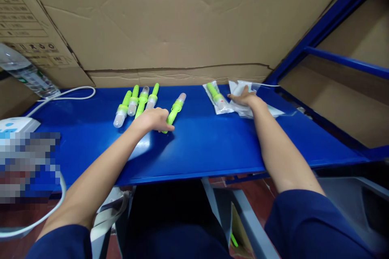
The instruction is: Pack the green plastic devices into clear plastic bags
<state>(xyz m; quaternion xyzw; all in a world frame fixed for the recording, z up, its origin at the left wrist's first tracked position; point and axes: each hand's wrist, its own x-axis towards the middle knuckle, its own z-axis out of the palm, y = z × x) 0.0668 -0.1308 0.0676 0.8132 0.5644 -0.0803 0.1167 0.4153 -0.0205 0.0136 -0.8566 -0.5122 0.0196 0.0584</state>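
Note:
My left hand [155, 119] is closed round the lower handle of a bright green stick with a clear capped end [176, 107]. Its thumb points right and the curled fingers are partly hidden. To the left of it lie several more green sticks with clear ends [133, 101], some partly behind the hand. My right hand [245, 98] rests, thumb and fingers apart, on a pile of clear and white plastic bags [258, 109]. Just left of that pile, another green stick sits inside a clear plastic bag [217, 97].
The blue tabletop [200, 149] ends at a cardboard wall [170, 20]. At left are a water bottle [30, 75], a white power strip [18, 125] and a white cable [75, 91]. A blue metal frame [343, 60] borders the right side; a grey chair arm [246, 218] is below.

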